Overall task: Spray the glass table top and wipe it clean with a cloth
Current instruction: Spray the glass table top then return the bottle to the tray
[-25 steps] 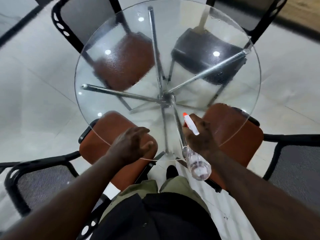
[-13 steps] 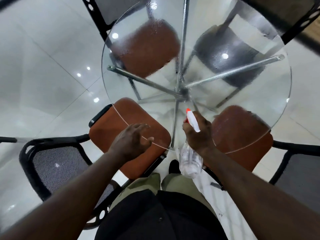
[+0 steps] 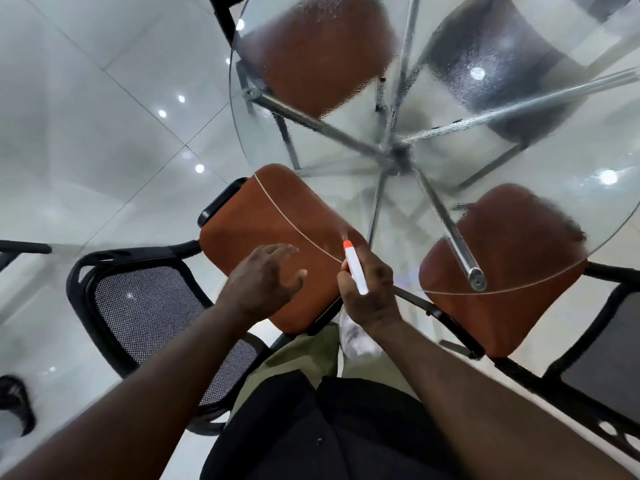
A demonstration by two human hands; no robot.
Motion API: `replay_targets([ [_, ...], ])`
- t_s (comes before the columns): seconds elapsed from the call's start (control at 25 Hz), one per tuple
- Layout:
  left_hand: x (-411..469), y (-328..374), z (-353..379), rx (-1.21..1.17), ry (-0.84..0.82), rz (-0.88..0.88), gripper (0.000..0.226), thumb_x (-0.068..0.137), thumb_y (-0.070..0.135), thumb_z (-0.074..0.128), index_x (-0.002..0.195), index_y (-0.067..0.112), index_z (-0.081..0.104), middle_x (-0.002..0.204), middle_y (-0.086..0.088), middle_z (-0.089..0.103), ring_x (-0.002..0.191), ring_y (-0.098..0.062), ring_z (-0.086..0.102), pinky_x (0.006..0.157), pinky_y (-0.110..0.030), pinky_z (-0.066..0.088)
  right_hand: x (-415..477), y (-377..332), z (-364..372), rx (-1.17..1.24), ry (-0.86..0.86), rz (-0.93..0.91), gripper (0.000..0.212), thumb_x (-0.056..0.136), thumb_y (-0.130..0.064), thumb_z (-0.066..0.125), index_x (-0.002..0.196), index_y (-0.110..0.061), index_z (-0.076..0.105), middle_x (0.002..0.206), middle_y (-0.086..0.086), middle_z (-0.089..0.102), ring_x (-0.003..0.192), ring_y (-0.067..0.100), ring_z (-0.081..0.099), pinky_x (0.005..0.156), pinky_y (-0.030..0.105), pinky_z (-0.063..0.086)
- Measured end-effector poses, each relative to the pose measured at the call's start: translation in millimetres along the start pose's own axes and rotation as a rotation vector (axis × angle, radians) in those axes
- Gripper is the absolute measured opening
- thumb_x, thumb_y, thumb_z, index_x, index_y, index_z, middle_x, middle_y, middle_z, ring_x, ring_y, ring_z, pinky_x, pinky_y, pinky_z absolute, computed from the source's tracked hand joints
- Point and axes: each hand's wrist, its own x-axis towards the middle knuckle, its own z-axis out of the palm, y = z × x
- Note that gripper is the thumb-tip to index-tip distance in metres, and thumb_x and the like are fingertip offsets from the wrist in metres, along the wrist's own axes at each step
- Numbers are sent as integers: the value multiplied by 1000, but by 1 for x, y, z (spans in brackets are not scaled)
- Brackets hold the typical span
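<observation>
- We are seeing the left hand [image 3: 263, 282] hovering at about 9 o'clock from the bottle. Its fingers are spread and relaxed, gripping nothing. It is floating above an orange chair seat [image 3: 249, 230], just outside the glass rim.
- We are finding no cloth anywhere in view, so we are judging that the spraying step is in hand and the wiping is not yet begun.
- We are watching the right hand [image 3: 370, 296] grasping the spray bottle [image 3: 355, 271] around its neck. The white head and orange tip are poking out above the knuckles, and the clear body is hanging below the wrist toward 6 o'clock.
- The bottle's long axis is running from 5 o'clock to 11 o'clock. The tip is aiming at 11 o'clock, right at the near rim, where a faint puff of mist is showing.
- The glass table top [image 3: 588, 150] is spreading from 11 o'clock round to 3 o'clock of the right hand, which is the nearer hand to it.
- The glass is looking round and clear, with droplets beading thickly toward 12 and 1 o'clock. The strip near 2 o'clock is seeming drier, so we are judging that the nozzle needs swinging that way.
</observation>
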Motion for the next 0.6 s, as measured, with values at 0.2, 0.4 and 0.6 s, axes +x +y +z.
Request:
replay_targets([
  [0.2,-7,-20,-10,-7,44,-60,51,94,45,69,138,20,63,143,-2,62,135,-19,53,108,-35,44,30,-42,22,-72,60,-197,10,74,-9,59,83,-5,56,77,5,59,71,26,54,67,35,46],
  [0.4,-10,-25,-12,-12,68,-65,51,94,44,70,137,18,63,141,-4,64,134,-21,55,110,-38,47,39,-48,39,-138,108,-283,8,76,-6,59,75,-7,51,69,-2,45,58,17,37,56,28,33],
  [0.6,-9,-15,-1,-7,30,-58,53,95,48,66,140,20,60,144,-3,60,136,-20,52,111,-39,46,17,-9,15,-81,28,-209,8,76,-10,53,83,-7,51,78,4,53,67,23,49,64,37,46],
])
